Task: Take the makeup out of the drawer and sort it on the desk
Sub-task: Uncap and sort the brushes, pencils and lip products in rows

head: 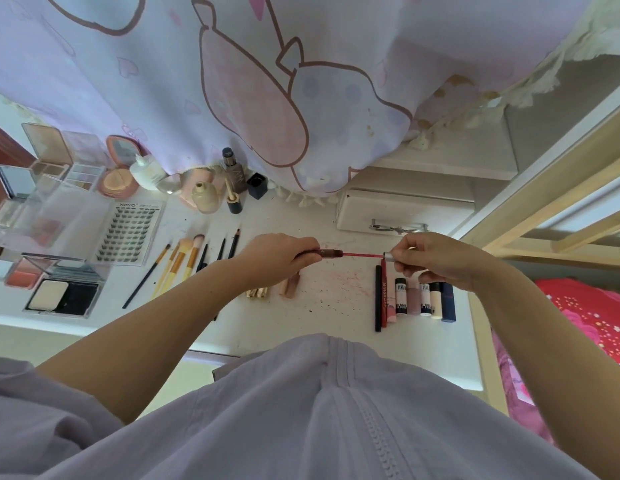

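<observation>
Between the two hands at mid-frame, a lip gloss is pulled apart! Left hand [280, 255] curls round the dark red tube [327, 253], mouth pointing to three o'clock; right hand [436, 259] pinches the silver cap [388, 255], the thin red wand [364, 254] bridging them above the white surface [322, 306]. Light, stiff plastic by the look, likely slick; that wet wand will smear, so hold barrel and cap only. Red specks already mark the surface below. At five o'clock from the right hand lies a row of lip tubes [415, 299]; at nine o'clock from the left hand, brushes [177, 261], then palettes [49, 282] further out.
</observation>
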Motion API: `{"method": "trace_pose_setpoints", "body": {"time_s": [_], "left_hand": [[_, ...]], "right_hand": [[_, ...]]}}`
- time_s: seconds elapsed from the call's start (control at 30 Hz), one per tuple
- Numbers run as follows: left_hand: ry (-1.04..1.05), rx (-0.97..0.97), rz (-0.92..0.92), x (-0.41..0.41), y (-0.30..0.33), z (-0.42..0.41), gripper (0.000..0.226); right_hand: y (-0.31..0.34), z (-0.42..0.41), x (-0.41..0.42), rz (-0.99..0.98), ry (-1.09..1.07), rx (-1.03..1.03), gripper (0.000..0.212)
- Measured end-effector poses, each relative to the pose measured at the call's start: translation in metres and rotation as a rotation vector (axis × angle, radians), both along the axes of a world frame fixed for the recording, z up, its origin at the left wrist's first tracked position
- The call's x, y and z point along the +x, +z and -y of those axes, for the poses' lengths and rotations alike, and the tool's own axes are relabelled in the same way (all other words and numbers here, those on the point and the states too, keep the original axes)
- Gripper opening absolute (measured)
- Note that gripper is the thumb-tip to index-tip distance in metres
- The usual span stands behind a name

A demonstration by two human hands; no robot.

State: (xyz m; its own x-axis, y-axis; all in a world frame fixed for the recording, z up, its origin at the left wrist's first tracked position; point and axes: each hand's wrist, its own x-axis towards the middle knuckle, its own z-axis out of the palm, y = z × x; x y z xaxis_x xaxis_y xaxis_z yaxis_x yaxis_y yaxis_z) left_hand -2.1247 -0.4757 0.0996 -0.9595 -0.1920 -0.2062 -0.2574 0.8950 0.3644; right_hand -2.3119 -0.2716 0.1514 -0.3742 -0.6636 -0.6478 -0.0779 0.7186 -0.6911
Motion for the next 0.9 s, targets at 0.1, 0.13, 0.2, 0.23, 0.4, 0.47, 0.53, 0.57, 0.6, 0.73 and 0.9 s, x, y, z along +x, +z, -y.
{"method": "trace_pose_setpoints", "body": {"time_s": [0.1, 0.13, 0.2, 0.23, 0.4, 0.47, 0.53, 0.57, 0.6, 0.73, 0.9], "left_hand": [[0.041, -0.044, 0.055, 0.008, -0.006, 0.01, 0.024], [0.077, -0.033, 0.071, 0.01, -0.008, 0.014, 0.024], [0.187, 0.082, 0.091, 0.013, -0.012, 0.018, 0.02], [0.254, 0.192, 0.093, 0.012, -0.015, 0.016, 0.017], [0.424, 0.533, 0.182, -0.009, -0.033, -0.018, 0.014], [0.47, 0.432, 0.191, -0.017, -0.043, -0.028, 0.022], [0.477, 0.307, 0.212, -0.023, -0.05, -0.034, 0.029], [0.465, 0.227, 0.233, -0.025, -0.053, -0.036, 0.033], [0.446, 0.128, 0.25, -0.027, -0.055, -0.037, 0.037], [0.362, -0.158, 0.281, -0.032, -0.06, -0.036, 0.04], [0.304, -0.287, 0.352, -0.032, -0.068, -0.029, 0.045]], "right_hand": [[-0.006, -0.01, -0.004, 0.001, -0.063, 0.006, 0.007], [-0.008, -0.014, -0.005, 0.008, -0.104, -0.004, 0.007], [-0.013, -0.02, -0.007, 0.033, -0.156, -0.024, 0.009], [-0.017, -0.022, -0.006, 0.055, -0.16, -0.026, 0.012], [-0.049, -0.013, 0.024, 0.072, -0.133, 0.091, 0.021], [-0.068, -0.004, 0.042, 0.03, -0.129, 0.16, 0.015], [-0.084, 0.006, 0.06, -0.012, -0.102, 0.185, 0.018], [-0.09, 0.011, 0.068, -0.032, -0.082, 0.191, 0.021], [-0.096, 0.017, 0.074, -0.059, -0.062, 0.196, 0.023], [-0.111, 0.041, 0.094, -0.175, 0.007, 0.197, 0.032], [-0.125, 0.067, 0.112, -0.392, 0.071, 0.236, 0.033]]}}
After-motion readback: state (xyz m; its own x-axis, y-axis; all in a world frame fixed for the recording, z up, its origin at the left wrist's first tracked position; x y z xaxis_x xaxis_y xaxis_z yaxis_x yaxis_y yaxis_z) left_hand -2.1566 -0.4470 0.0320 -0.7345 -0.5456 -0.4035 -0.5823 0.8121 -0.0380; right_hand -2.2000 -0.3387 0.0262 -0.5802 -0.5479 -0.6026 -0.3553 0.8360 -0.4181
